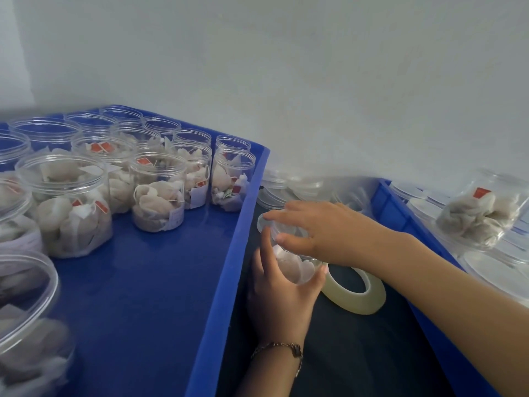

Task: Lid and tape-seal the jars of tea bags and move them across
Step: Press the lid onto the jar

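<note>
Your left hand (279,293) is wrapped around the body of the jar (292,265), which stands on the dark counter (352,353) in the gap between the 2 blue trays, just beside the roll of clear tape (355,290); your right hand (320,230) grips the clear lid (274,223) from above, fingers curled over its rim; the lid sits tilted toward the left rather than flat, so it looks not yet seated.

To do this step well, keep the left hand firm and low on the jar so it cannot spin; level the lid before you turn it, since a tilted start will likely cross the thread; turn until it stops, then reach for the tape, which is close enough that you need not let go of the jar; check that no tea bag string or tag is caught under the rim.

The jar is clear plastic, wide-mouthed, and packed with pale tea bags, partly hidden by your fingers; the left tray (223,282) holds many open jars (157,193) of the same kind, unlidded, with red tags showing; loose lids (274,179) are stacked at the far end of the gap; the right tray (400,210) holds a filled jar (481,216), blurred, lying tilted on others.
</note>
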